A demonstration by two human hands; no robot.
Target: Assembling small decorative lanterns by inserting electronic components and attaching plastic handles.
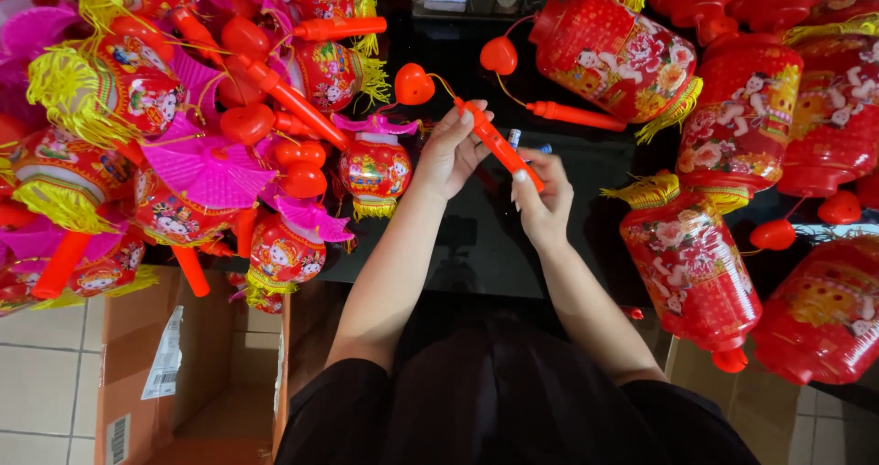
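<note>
Though thick with lanterns (623,58), black table (485,236), tiled floor (41,383).

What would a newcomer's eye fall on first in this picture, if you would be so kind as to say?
First, the red-orange plastic handle stick held at the centre over the dark glossy table, the left hand at its upper end and the right hand at its lower end. To the left lies a heap of small red lanterns with pink fans and yellow tassels; to the right lie large red cylinder lanterns.
</note>
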